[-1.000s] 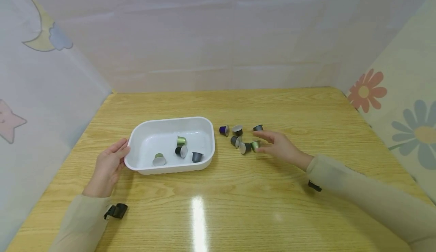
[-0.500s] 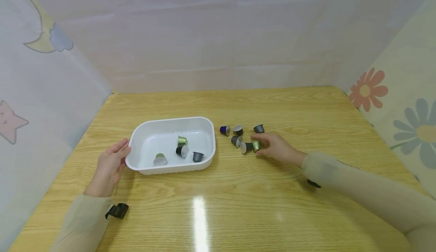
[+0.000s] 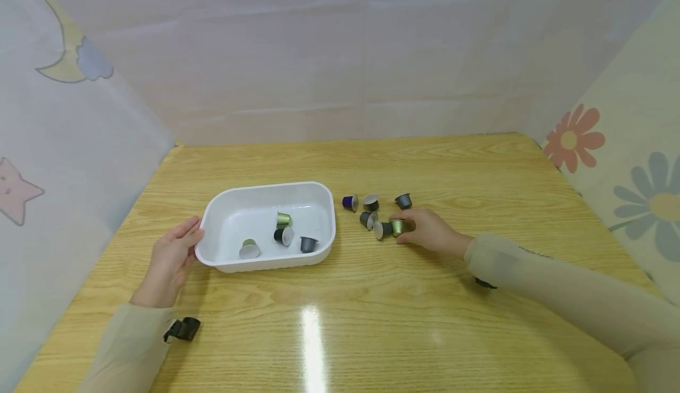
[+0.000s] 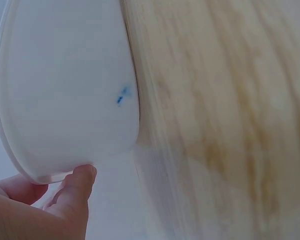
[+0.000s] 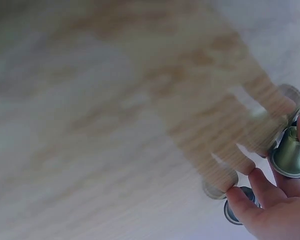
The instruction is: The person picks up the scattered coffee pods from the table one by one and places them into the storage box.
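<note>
At the left short end of a white plastic tub [image 3: 223, 265], my left hand [image 3: 169, 263] grips the rim. In the left wrist view, thumb and fingers [image 4: 80, 182] stand on either side of the tub's rim. Over the loose coffee capsules, my right hand [image 3: 432, 232] pinches a green coffee capsule [image 3: 397, 228] at the table. The right wrist view has that green capsule [image 5: 291, 154] between thumb and fingers, with its wide rim toward the fingers. A black capsule [image 3: 382, 231] with a pale lid lies against it on the left.
Inside the tub lie a green capsule [image 3: 284, 219], a black one [image 3: 284, 236], a grey one [image 3: 308, 244] and another green one [image 3: 249, 249]. Near the right hand lie a purple capsule [image 3: 349, 203], dark capsules [image 3: 370, 203] and a grey capsule [image 3: 404, 200]. Fabric walls border the wooden table [image 3: 255, 328].
My right hand has moved slightly left, and its fingers have closed on the green capsule. My left hand and the tub stay in place.
</note>
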`<act>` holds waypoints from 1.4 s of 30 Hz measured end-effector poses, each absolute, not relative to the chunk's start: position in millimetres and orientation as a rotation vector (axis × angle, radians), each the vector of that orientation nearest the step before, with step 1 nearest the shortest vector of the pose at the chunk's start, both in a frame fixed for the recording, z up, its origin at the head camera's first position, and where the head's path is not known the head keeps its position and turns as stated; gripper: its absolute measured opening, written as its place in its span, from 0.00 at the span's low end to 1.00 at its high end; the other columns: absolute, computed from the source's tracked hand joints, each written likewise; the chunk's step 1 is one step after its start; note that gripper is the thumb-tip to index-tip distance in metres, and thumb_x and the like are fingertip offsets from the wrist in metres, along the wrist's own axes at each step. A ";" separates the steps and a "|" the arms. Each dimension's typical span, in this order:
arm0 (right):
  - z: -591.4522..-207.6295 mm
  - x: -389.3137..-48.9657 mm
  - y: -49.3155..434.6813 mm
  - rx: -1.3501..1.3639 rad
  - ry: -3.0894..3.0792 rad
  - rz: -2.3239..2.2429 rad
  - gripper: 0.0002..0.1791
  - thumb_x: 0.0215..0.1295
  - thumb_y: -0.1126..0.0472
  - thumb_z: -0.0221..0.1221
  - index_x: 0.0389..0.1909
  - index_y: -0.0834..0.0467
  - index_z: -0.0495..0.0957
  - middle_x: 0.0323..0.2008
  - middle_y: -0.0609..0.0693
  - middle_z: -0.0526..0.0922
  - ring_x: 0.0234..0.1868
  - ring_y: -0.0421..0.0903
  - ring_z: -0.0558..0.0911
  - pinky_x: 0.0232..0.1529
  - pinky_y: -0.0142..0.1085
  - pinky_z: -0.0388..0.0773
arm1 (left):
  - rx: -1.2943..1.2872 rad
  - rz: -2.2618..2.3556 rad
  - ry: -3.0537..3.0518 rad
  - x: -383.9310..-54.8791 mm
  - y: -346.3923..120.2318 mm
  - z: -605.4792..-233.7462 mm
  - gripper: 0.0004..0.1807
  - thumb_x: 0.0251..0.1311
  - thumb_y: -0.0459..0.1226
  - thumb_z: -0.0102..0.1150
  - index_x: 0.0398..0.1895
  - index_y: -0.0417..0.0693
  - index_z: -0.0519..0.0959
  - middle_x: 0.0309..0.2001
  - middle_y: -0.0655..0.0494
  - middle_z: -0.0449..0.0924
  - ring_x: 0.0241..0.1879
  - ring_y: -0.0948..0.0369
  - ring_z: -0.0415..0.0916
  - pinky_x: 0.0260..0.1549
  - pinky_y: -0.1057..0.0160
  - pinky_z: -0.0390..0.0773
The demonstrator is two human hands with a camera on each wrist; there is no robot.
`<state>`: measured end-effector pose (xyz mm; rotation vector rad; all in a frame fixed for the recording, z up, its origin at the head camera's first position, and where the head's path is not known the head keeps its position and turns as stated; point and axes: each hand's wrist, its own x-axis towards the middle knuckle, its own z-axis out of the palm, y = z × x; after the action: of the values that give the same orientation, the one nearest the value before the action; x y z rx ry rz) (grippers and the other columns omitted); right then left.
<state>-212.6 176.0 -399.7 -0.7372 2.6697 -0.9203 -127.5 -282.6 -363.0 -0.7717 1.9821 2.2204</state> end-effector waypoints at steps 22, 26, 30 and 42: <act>-368.5 -203.4 169.1 -0.747 2.584 -1.195 0.30 0.59 0.70 0.66 0.63 0.69 0.71 0.55 0.67 0.77 0.50 0.59 0.79 0.49 0.46 0.78 | -0.800 2.206 2.026 -128.6 -281.9 -364.7 0.33 0.72 0.34 0.48 0.76 0.46 0.51 0.75 0.50 0.49 0.39 0.79 0.75 0.37 0.77 0.75; -360.9 -201.2 163.9 -0.786 2.613 -1.184 0.29 0.59 0.70 0.66 0.62 0.68 0.72 0.53 0.64 0.79 0.44 0.54 0.79 0.43 0.43 0.79 | -0.823 2.208 2.018 -128.5 -281.6 -364.4 0.32 0.72 0.34 0.48 0.76 0.46 0.51 0.75 0.50 0.50 0.40 0.79 0.74 0.38 0.77 0.74; -355.0 -201.1 158.1 -0.768 2.599 -1.201 0.29 0.60 0.69 0.66 0.62 0.67 0.72 0.57 0.65 0.77 0.49 0.56 0.79 0.46 0.43 0.79 | -0.804 2.208 2.017 -128.1 -281.2 -364.6 0.32 0.73 0.34 0.48 0.76 0.45 0.50 0.75 0.50 0.48 0.38 0.79 0.74 0.38 0.78 0.74; -343.4 -204.5 137.0 -0.694 2.524 -1.287 0.30 0.60 0.69 0.66 0.64 0.66 0.70 0.58 0.65 0.76 0.48 0.56 0.81 0.45 0.41 0.80 | -0.784 2.199 2.016 -126.7 -281.4 -362.6 0.33 0.73 0.36 0.48 0.77 0.46 0.50 0.76 0.50 0.47 0.39 0.78 0.73 0.40 0.77 0.74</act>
<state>-204.5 137.0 -343.4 -0.6936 2.5240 -1.2871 -126.7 -281.4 -362.6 -0.7837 2.0159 2.1987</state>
